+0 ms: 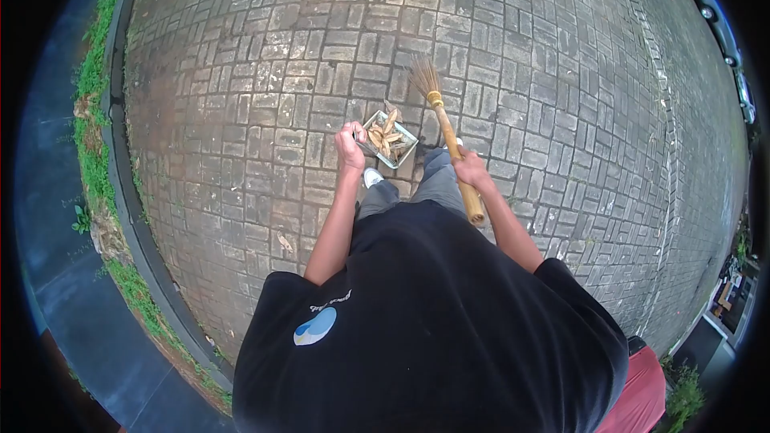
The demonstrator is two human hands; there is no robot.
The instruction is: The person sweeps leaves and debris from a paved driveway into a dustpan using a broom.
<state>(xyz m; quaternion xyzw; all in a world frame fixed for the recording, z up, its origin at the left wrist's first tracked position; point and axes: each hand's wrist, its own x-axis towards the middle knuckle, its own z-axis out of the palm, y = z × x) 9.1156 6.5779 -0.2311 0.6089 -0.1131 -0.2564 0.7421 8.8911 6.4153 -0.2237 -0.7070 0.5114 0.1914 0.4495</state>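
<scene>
My left hand (350, 145) is closed at the left edge of a small pale bin (407, 154), gripping it. Dry brown leaves (385, 135) lie piled inside the bin, a few poking over its rim. In my right hand (471, 169) is a stick broom (447, 123), fingers wrapped round its thick, light wooden handle. Its bristles point forward, away from me, over the paving to the right of the bin, while the handle's butt end points back toward my body.
Brick paving (321, 72) spreads all round, with a loose leaf (285, 242) on it near my left arm. A kerb (136, 216) and a grass strip (96, 144) border the left. Parked cars (714, 16) stand far right. My shoe (372, 177) is just behind the bin.
</scene>
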